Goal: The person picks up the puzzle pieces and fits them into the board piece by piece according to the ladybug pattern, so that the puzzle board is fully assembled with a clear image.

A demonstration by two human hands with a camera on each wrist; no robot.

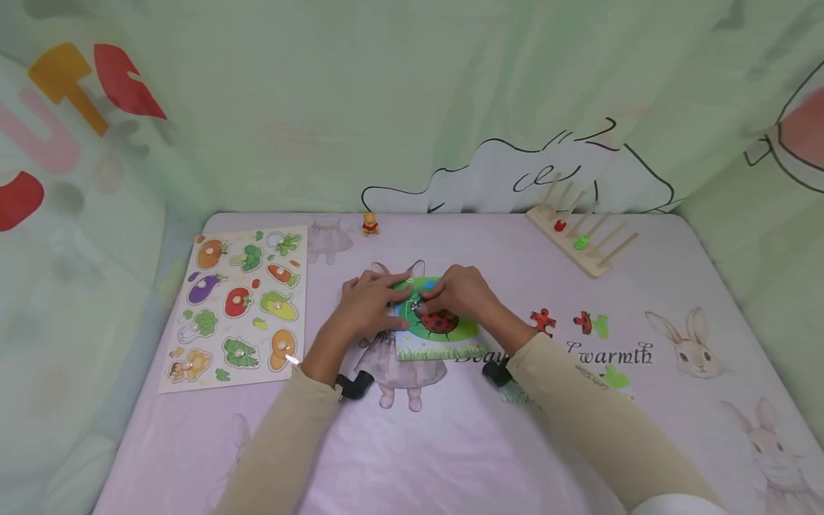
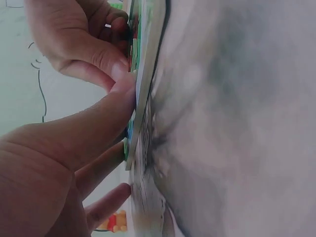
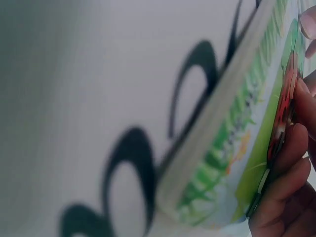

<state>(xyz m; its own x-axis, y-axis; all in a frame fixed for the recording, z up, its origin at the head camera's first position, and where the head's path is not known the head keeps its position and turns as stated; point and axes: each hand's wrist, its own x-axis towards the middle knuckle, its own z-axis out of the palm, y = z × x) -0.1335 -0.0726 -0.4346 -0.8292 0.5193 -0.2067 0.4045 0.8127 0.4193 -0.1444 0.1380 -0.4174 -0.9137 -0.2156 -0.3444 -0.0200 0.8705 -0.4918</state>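
My left hand (image 1: 368, 304), fingers outstretched, touching the ladybird jigsaw (image 1: 439, 327) between my hands, my right hand (image 1: 470, 293) curled over it, whether pinching anything I cannot tell, red jigsaw piece (image 1: 543, 322) to its right, vegetable peg puzzle (image 1: 241, 307) left of both.

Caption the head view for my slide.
Left hand and right hand touch a ladybug puzzle; loose pieces lie at right.

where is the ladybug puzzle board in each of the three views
Head: ladybug puzzle board just below and right of centre.
Left wrist: seen edge-on, upper middle, running down from the top edge.
Right wrist: slanting along the right side.
Shared landmark: the right hand, at the board in all three.
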